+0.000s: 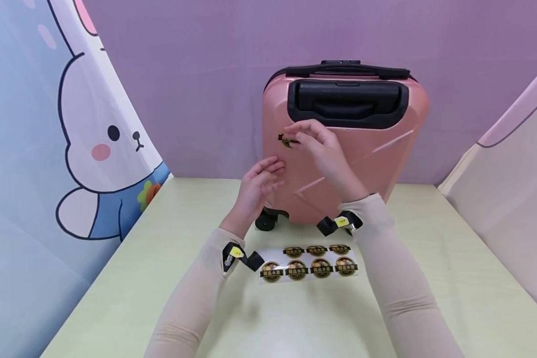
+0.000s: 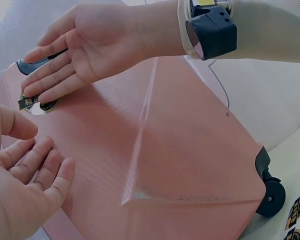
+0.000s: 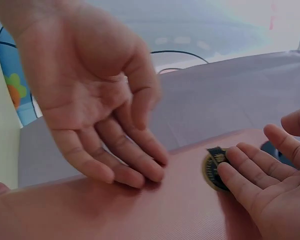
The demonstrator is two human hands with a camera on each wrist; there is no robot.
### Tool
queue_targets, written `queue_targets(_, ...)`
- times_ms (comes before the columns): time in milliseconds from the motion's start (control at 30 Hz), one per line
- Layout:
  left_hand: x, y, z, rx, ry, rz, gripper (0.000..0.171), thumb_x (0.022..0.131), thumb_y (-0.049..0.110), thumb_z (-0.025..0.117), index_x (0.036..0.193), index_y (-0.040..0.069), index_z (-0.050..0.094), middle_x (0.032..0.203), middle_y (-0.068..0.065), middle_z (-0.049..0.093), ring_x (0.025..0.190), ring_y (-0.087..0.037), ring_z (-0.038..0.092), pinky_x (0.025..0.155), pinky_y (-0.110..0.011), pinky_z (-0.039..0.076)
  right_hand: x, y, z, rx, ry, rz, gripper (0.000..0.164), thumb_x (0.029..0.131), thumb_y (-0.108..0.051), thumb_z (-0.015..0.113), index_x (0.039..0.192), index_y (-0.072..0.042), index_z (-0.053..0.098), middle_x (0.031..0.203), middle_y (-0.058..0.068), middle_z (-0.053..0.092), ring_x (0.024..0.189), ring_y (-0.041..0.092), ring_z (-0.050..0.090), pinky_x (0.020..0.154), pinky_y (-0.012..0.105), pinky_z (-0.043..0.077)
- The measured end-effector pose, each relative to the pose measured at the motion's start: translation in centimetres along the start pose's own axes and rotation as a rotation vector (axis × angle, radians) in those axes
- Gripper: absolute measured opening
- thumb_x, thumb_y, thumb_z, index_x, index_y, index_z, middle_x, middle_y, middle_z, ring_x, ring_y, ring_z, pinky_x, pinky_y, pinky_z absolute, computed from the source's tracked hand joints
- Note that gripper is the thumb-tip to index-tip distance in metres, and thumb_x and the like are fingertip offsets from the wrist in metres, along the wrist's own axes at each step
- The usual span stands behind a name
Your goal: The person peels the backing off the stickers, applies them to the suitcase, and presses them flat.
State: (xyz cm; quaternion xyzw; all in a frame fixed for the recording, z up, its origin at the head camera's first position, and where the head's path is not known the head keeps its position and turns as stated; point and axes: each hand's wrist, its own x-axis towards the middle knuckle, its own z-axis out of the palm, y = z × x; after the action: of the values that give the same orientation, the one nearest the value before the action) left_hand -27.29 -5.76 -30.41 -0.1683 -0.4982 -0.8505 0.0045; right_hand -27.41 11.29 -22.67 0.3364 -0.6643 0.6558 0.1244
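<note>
A pink suitcase [image 1: 326, 174] stands upright on the table. A round black-and-gold sticker [image 3: 211, 172] lies on the upper left of its front. My right hand [image 1: 326, 154] touches this sticker with nearly straight fingers, which cover part of it. Lower down, my left hand [image 1: 255, 190] is at the suitcase's left edge, fingers loosely bent and nothing held. In the right wrist view its fingertips are at the pink shell; whether they press on it I cannot tell.
A white sheet [image 1: 275, 254] with several matching round stickers lies on the table [image 1: 161, 278] before the suitcase. The suitcase has a black handle [image 1: 346, 97] and a black wheel [image 1: 265, 222]. Purple cloth [image 1: 197, 89] hangs behind, with a rabbit-print curtain [image 1: 94, 109] at left.
</note>
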Motion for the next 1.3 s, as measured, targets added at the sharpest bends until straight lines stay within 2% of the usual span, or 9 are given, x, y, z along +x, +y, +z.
queue_targets(200, 0.1, 0.1, -0.1, -0.001, 0.002, 0.002, 0.043, 0.095, -0.007, 0.04, 0.138, -0.01, 0.046, 0.124, -0.015, 0.061, 0.108, -0.019, 0.059, 0.085, -0.031, 0.054, -0.2, -0.2, -0.7, 0.027, 0.032, -0.019, 0.023, 0.104, -0.005, 0.043, 0.118, 0.006, 0.057, 0.12, 0.014, 0.064, 0.117, 0.027, 0.06, 0.106, 0.042, 0.044)
queue_targets(433, 0.0, 0.1, -0.2, 0.004, 0.004, -0.001, 0.045, 0.095, -0.007, 0.04, 0.139, -0.01, 0.045, 0.129, -0.02, 0.058, 0.109, -0.018, 0.059, 0.085, -0.03, 0.054, -0.8, 0.0, -1.2, 0.044, 0.069, -0.022, 0.021, 0.103, -0.002, 0.043, 0.115, 0.008, 0.057, 0.121, 0.02, 0.064, 0.114, 0.025, 0.062, 0.106, 0.043, 0.045)
queue_targets(567, -0.1, 0.1, -0.3, 0.017, 0.007, -0.006, 0.045, 0.096, -0.006, 0.04, 0.14, -0.009, 0.045, 0.134, -0.023, 0.055, 0.111, -0.019, 0.058, 0.089, -0.033, 0.052, -1.2, 0.3, -1.4, 0.067, 0.081, -0.027, 0.02, 0.102, 0.001, 0.043, 0.112, 0.006, 0.059, 0.12, 0.016, 0.066, 0.11, 0.023, 0.064, 0.104, 0.042, 0.046)
queue_targets(767, -0.3, -0.1, -0.5, 0.023, 0.021, -0.017, 0.045, 0.095, -0.006, 0.041, 0.14, -0.008, 0.045, 0.135, -0.024, 0.054, 0.111, -0.019, 0.058, 0.092, -0.036, 0.051, -1.9, 1.0, -1.4, 0.097, 0.084, -0.032, 0.021, 0.102, 0.002, 0.042, 0.114, 0.01, 0.058, 0.115, 0.008, 0.066, 0.109, 0.021, 0.064, 0.104, 0.04, 0.047)
queue_targets(1133, -0.9, -0.4, -0.9, 0.033, 0.018, -0.027, 0.045, 0.097, -0.006, 0.041, 0.142, -0.006, 0.045, 0.134, -0.023, 0.056, 0.116, -0.022, 0.057, 0.092, -0.036, 0.052, -3.3, 2.1, -1.3, 0.121, 0.094, 0.006, 0.023, 0.102, 0.002, 0.042, 0.118, 0.013, 0.053, 0.117, 0.008, 0.066, 0.113, 0.02, 0.062, 0.103, 0.039, 0.048)
queue_targets(1300, -1.1, -0.5, -1.0, 0.025, 0.015, -0.032, 0.046, 0.096, -0.006, 0.042, 0.142, -0.007, 0.045, 0.133, -0.021, 0.058, 0.116, -0.022, 0.057, 0.096, -0.041, 0.05, -3.6, 2.6, -1.3, 0.141, 0.098, 0.006, 0.023, 0.101, 0.003, 0.042, 0.117, 0.013, 0.053, 0.117, 0.008, 0.067, 0.113, 0.02, 0.063, 0.102, 0.038, 0.049)
